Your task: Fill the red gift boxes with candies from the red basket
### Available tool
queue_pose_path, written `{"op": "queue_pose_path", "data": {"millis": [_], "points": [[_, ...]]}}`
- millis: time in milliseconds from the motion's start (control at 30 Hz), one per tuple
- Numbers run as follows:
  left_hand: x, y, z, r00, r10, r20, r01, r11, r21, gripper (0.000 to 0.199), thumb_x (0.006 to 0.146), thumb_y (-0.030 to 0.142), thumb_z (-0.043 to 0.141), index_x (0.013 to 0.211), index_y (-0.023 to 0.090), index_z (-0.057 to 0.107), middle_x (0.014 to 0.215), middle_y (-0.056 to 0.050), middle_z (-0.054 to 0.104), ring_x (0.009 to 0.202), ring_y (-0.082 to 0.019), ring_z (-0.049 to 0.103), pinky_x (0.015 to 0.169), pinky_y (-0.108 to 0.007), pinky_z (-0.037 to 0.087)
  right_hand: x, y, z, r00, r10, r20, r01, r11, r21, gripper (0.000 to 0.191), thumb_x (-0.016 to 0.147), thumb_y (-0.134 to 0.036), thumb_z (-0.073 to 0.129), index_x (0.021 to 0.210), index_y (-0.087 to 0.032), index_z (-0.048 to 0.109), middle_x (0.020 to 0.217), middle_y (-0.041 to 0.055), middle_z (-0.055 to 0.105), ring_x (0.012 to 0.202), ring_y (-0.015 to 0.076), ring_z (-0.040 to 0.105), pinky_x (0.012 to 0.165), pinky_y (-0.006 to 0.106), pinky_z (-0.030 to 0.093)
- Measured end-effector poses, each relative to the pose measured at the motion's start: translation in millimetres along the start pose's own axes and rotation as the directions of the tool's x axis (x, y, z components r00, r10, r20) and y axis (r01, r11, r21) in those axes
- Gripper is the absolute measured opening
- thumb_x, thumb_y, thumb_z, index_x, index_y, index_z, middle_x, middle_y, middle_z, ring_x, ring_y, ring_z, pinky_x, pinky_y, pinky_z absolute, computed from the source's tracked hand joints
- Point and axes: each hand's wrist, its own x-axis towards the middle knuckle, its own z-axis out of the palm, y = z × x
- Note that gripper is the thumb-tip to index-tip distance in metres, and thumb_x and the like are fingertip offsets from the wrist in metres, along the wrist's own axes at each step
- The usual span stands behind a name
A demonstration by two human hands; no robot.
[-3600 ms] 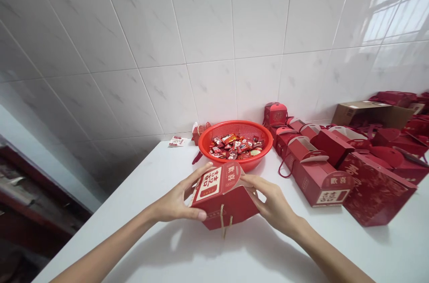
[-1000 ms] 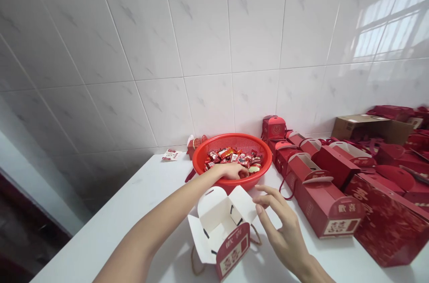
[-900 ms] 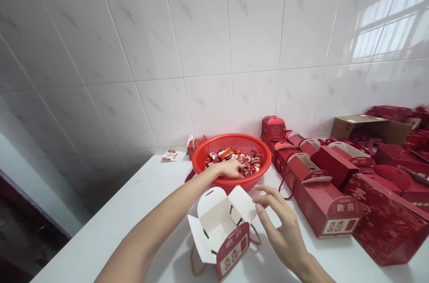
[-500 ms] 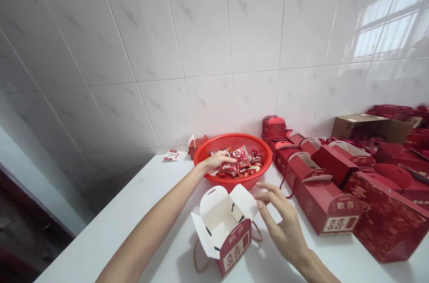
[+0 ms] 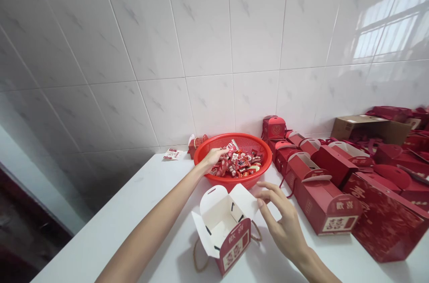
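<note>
Inside the red plastic basket (image 5: 266,158), my left hand (image 5: 213,159) pinches a red-and-pink wrapped candy (image 5: 231,147) above a heap of other wrapped candies (image 5: 244,163). A small red and white candy box (image 5: 236,243) stands upright before me, top flaps spread and its white inside bare. Its twisted rope handles (image 5: 200,261) hang down at the sides. My right hand (image 5: 283,220) is at the box's right flap (image 5: 246,198), fingertips curled round its outer edge.
Several red gift boxes (image 5: 321,202) and a large red bag (image 5: 385,220) crowd the right side. A cardboard carton (image 5: 372,126) sits farther back. Left of the basket are a small red box (image 5: 194,145) and a printed card (image 5: 172,154). A tiled wall (image 5: 208,104) closes off the back.
My left hand has shifted slightly within the basket, and the candy at its fingers has moved left and up. The right hand and the open box have stayed put.
</note>
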Motion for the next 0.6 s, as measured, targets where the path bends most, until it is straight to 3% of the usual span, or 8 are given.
{"op": "queue_pose_path", "data": {"millis": [133, 233, 333, 400, 467, 500, 533, 600], "points": [[-7.8, 10.5, -0.9, 0.999, 0.015, 0.036, -0.014, 1.0, -0.007, 0.033, 0.062, 0.04, 0.085, 0.072, 0.015, 0.065, 0.076, -0.003, 0.069, 0.08, -0.018, 0.065, 0.078, -0.029, 0.049, -0.4, 2.0, 0.7, 0.997, 0.076, -0.032, -0.074, 0.995, 0.061, 0.012, 0.097, -0.025, 0.054, 0.097, -0.022, 0.066, 0.099, 0.0076, 0.069, 0.099, 0.0207, 0.066, 0.075, 0.026, 0.053], [-23.4, 25.9, 6.7, 0.973, 0.015, 0.23, -0.023, 0.999, 0.032, 0.036, 0.058, 0.042, 0.086, 0.067, 0.014, 0.066, 0.076, -0.006, 0.07, 0.078, -0.021, 0.066, 0.079, -0.032, 0.05, 2.2, 2.3, 0.2, 0.967, 0.25, -0.038, -0.239, 0.952, 0.193, 0.025, 0.096, -0.035, 0.058, 0.116, -0.021, 0.063, 0.104, 0.008, 0.07, 0.085, 0.0187, 0.067, 0.075, 0.029, 0.055], [-42.5, 41.3, 22.5, 0.86, 0.04, 0.508, -0.183, 0.955, 0.235, 0.032, 0.069, 0.045, 0.08, 0.066, 0.015, 0.069, 0.072, -0.004, 0.069, 0.075, -0.018, 0.063, 0.075, -0.029, 0.049, 7.0, -0.5, -2.0, 0.915, 0.403, 0.006, -0.379, 0.854, 0.357, 0.036, 0.092, -0.047, 0.062, 0.118, -0.022, 0.061, 0.11, 0.0089, 0.069, 0.086, 0.0199, 0.067, 0.075, 0.031, 0.056], [-52.3, 48.3, 35.2, 0.746, 0.018, 0.665, -0.32, 0.886, 0.335, 0.028, 0.078, 0.044, 0.074, 0.074, 0.016, 0.074, 0.078, -0.004, 0.07, 0.077, -0.017, 0.062, 0.075, -0.028, 0.047, 9.6, -2.3, -3.9, 0.888, 0.459, 0.026, -0.425, 0.797, 0.43, 0.036, 0.089, -0.051, 0.065, 0.111, -0.022, 0.064, 0.099, 0.0068, 0.07, 0.078, 0.0189, 0.065, 0.07, 0.031, 0.055], [-55.1, 51.5, 47.0, 0.646, -0.021, 0.763, -0.4, 0.842, 0.362, 0.026, 0.083, 0.043, 0.072, 0.086, 0.017, 0.078, 0.085, -0.004, 0.072, 0.082, -0.017, 0.063, 0.075, -0.027, 0.047, 10.8, -2.1, -5.9, 0.869, 0.495, 0.022, -0.446, 0.762, 0.468, 0.033, 0.088, -0.052, 0.066, 0.096, -0.02, 0.066, 0.084, 0.0038, 0.068, 0.07, 0.0172, 0.061, 0.066, 0.03, 0.052], [-52.9, 51.9, 52.1, 0.621, -0.023, 0.784, -0.421, 0.834, 0.358, 0.027, 0.084, 0.043, 0.071, 0.092, 0.018, 0.078, 0.088, -0.004, 0.072, 0.084, -0.018, 0.064, 0.077, -0.026, 0.047, 10.9, -1.2, -6.9, 0.86, 0.51, 0.012, -0.452, 0.751, 0.481, 0.033, 0.088, -0.052, 0.067, 0.09, -0.02, 0.066, 0.079, 0.0028, 0.066, 0.068, 0.0168, 0.06, 0.065, 0.03, 0.051], [-48.1, 51.6, 56.6, 0.625, -0.01, 0.78, -0.428, 0.832, 0.353, 0.029, 0.085, 0.043, 0.07, 0.096, 0.018, 0.078, 0.091, -0.004, 0.073, 0.087, -0.018, 0.064, 0.078, -0.026, 0.047, 10.7, 0.2, -7.8, 0.851, 0.525, 0.0, -0.457, 0.742, 0.49, 0.033, 0.087, -0.052, 0.068, 0.086, -0.019, 0.065, 0.076, 0.0023, 0.065, 0.067, 0.0165, 0.059, 0.065, 0.03, 0.05], [-32.2, 49.8, 64.4, 0.708, 0.046, 0.705, -0.415, 0.835, 0.361, 0.03, 0.086, 0.043, 0.067, 0.097, 0.018, 0.078, 0.095, -0.005, 0.074, 0.091, -0.019, 0.065, 0.079, -0.027, 0.047, 10.4, 3.5, -9.3, 0.834, 0.552, -0.013, -0.472, 0.725, 0.502, 0.034, 0.086, -0.052, 0.069, 0.083, -0.019, 0.064, 0.076, 0.0023, 0.065, 0.067, 0.0163, 0.058, 0.065, 0.03, 0.049]]}}
